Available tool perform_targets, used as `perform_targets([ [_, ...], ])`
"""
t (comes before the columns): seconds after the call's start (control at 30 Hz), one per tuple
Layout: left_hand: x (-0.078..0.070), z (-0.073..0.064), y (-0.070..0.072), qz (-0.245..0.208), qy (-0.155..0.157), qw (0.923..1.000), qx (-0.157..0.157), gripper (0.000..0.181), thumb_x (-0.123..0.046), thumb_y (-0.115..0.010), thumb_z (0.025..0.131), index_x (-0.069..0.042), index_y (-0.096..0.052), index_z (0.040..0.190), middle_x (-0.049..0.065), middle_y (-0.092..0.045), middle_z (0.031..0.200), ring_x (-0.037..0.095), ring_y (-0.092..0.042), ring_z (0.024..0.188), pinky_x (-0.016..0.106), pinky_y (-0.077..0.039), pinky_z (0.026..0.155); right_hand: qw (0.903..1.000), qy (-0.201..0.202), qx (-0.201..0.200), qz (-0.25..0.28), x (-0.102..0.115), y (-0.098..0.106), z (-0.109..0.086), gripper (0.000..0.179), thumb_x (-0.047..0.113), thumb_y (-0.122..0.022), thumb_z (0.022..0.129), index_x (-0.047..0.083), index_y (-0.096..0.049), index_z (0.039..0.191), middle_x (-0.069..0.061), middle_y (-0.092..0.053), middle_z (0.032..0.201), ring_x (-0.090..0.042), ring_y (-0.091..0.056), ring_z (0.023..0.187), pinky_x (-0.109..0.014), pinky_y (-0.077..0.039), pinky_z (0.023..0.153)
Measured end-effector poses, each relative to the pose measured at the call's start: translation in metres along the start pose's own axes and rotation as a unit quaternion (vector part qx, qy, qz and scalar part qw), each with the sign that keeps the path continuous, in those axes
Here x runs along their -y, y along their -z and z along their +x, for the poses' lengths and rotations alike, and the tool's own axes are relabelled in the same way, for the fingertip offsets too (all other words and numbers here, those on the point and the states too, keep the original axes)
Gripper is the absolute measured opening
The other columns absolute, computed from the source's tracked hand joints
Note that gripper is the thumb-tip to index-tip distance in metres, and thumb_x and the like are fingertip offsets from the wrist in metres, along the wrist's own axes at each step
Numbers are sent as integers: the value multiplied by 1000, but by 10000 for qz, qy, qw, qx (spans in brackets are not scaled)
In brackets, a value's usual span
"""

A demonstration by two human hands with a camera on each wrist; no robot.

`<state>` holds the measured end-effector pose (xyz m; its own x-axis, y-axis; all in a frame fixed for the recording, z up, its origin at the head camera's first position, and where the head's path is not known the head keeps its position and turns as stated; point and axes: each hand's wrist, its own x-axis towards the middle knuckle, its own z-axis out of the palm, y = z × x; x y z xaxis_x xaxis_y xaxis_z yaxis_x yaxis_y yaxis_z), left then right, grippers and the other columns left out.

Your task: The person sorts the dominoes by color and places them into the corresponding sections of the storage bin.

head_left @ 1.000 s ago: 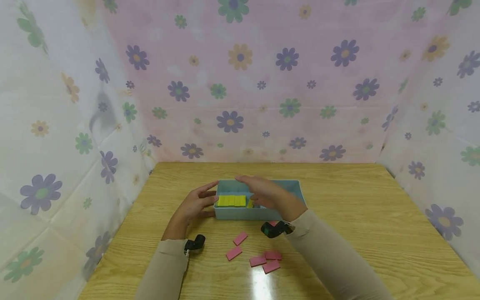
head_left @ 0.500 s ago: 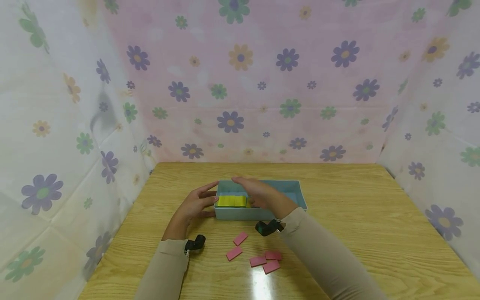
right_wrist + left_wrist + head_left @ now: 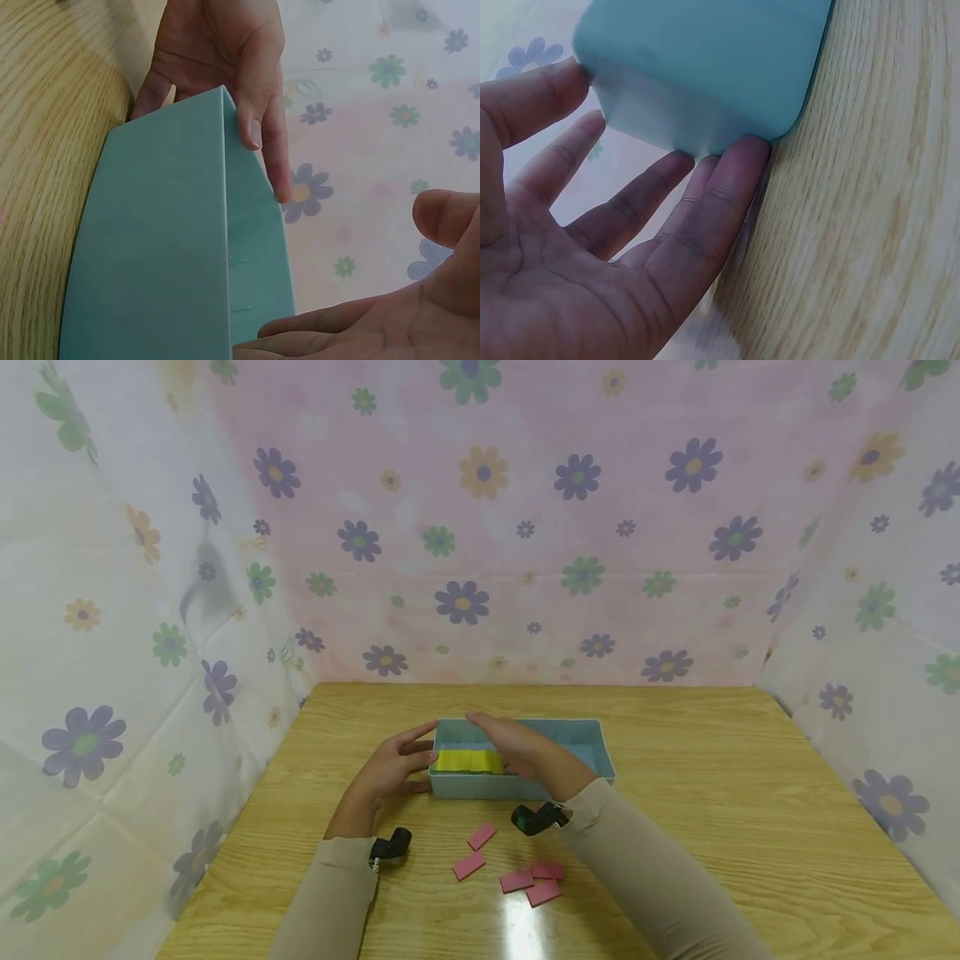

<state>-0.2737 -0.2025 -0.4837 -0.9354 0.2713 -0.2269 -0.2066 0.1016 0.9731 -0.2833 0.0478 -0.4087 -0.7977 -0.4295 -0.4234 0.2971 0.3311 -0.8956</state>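
A light-blue rectangular box (image 3: 487, 788) stands on the wooden table, its long side towards me. Inside, at its left, yellow tiles (image 3: 468, 762) stand in a row. My left hand (image 3: 386, 768) rests against the box's left end, fairly straight fingers touching the wall, as the left wrist view shows. My right hand (image 3: 528, 752) reaches into the box with extended fingers at the row's right end. Its fingertips are hidden; the right wrist view shows the fingers (image 3: 322, 319) dipping behind the near wall, thumb raised.
Several pink tiles lie in front of the box: two at the left (image 3: 482, 837) and a cluster (image 3: 544, 893) to the right, some touching. Another is partly hidden near the right wrist camera (image 3: 536, 818). Floral cloth walls (image 3: 525, 568) surround the table's back and sides.
My right hand has shifted left inside the box. The yellow tile that stood apart, tilted, now joins the row's right end. My left hand has stayed against the box.
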Motion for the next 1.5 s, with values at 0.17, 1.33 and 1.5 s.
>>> perform_targets([
  [0.17, -1, 0, 0, 18, 13, 10000, -9, 60, -21, -68, 102, -39, -47, 155, 13, -45, 159, 34, -60, 132, 51, -61, 92, 10000, 36, -17, -27, -1, 0, 0, 91, 69, -50, 100, 18, -17, 168, -11, -1, 175, -44, -5, 159, -69, -18, 123],
  [1.33, -3, -3, -2, 35, -32, 10000, -65, 60, -19, -67, 103, -38, -47, 156, 16, -43, 159, 35, -59, 133, 50, -61, 91, 9320, 2026, -2972, 454, -112, 127, -58, 52, 38, -63, 105, 15, -53, 151, -10, -44, 161, -30, -49, 142, -25, -51, 106],
  [1.5, -3, -4, -3, 1, -4, 10000, -40, 60, -20, -68, 102, -38, -47, 156, 15, -42, 160, 35, -58, 134, 50, -61, 92, 9346, 1971, -2854, 789, -129, 132, -52, 56, 41, -63, 104, 15, -53, 152, -13, -46, 159, -28, -52, 140, -17, -50, 101],
])
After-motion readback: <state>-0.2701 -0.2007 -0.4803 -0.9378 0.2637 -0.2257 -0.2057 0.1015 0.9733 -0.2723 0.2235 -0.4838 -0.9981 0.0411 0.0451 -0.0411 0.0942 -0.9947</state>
